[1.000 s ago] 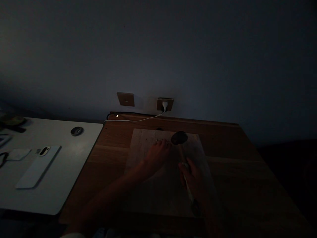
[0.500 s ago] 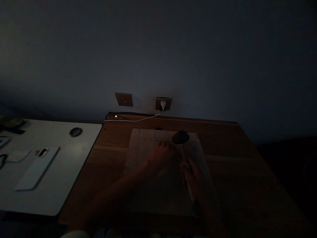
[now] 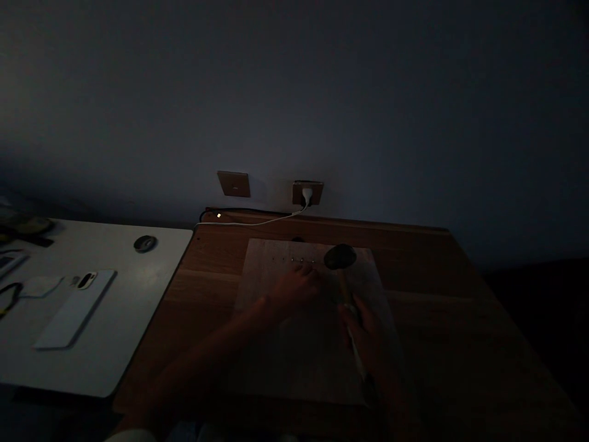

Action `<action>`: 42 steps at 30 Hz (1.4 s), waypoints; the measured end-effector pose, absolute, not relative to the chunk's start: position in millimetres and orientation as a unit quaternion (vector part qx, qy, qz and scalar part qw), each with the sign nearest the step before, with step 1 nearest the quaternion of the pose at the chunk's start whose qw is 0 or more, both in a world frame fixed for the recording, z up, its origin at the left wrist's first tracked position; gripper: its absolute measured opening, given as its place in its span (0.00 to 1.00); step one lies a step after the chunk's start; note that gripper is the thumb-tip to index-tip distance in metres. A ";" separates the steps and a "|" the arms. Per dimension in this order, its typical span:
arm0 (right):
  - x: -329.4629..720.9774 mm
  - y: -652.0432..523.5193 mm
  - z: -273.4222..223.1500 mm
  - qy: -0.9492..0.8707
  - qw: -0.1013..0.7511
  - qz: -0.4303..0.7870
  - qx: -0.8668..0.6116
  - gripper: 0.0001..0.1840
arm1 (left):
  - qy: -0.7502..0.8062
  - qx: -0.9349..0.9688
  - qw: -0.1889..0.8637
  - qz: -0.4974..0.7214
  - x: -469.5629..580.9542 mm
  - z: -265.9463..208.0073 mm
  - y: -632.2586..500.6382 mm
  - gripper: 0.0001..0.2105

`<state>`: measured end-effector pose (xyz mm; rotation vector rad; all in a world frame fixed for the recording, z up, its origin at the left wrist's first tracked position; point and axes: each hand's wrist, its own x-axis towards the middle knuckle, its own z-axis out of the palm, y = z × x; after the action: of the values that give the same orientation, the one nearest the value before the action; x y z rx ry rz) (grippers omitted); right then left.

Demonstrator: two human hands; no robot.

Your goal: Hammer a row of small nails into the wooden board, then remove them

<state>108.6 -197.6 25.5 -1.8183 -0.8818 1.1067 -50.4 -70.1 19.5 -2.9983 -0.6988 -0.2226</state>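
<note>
In the dim head view, my right hand (image 3: pixel 361 325) is wrapped around the handle of a mallet (image 3: pixel 340 256). Its dark, rounded head is raised over the right part of a pale board (image 3: pixel 257 288). My left hand (image 3: pixel 299 288) is over the board, left of the mallet, with its fingers curled together. Whatever may be between those fingertips is too dark to make out. Just beyond them, a row of small shiny nails (image 3: pixel 302 259) stands along the board's far side, with small dark marks to their left.
The board lies on a wooden table (image 3: pixel 442 319) against the wall. A socket (image 3: pixel 315 191) holds a white plug, its cable (image 3: pixel 248 224) running left. On the white table (image 3: pixel 133 294) at left are a phone (image 3: pixel 76 310) and a roll of tape (image 3: pixel 145 244).
The whole view has shifted slightly, so things sit a little further right. Both hands and the mallet keep nearly the same places over the board.
</note>
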 end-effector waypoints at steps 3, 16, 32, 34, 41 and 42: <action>106.8 -197.7 30.0 -0.347 0.398 0.450 -0.720 0.30 | -0.212 -0.975 0.034 -0.056 -39.0 19.6 -77.8 0.05; 109.9 -200.2 26.0 -0.341 0.382 0.427 -0.746 0.26 | -0.356 -0.910 -0.125 -0.173 -84.8 19.6 -44.3 0.09; 87.6 -189.7 32.8 -0.415 0.367 0.434 -0.711 0.22 | -0.436 -0.816 -0.253 -0.284 -113.3 -8.4 -20.2 0.08; 82.0 -185.7 35.7 -0.412 0.358 0.460 -0.700 0.24 | -0.430 -0.818 -0.247 -0.293 -112.9 -8.3 -19.8 0.08; 58.7 -168.2 45.8 -0.452 0.347 0.487 -0.661 0.23 | -0.463 -0.798 -0.264 -0.280 -111.1 -6.3 -20.7 0.11; 56.1 -166.8 44.5 -0.458 0.351 0.488 -0.655 0.24 | -0.464 -0.796 -0.268 -0.280 -111.4 -7.6 -20.6 0.12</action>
<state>56.1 -166.8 44.5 -1.6954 -1.1865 1.2633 -111.4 -20.6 -7.6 -3.0451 -1.7742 -1.0722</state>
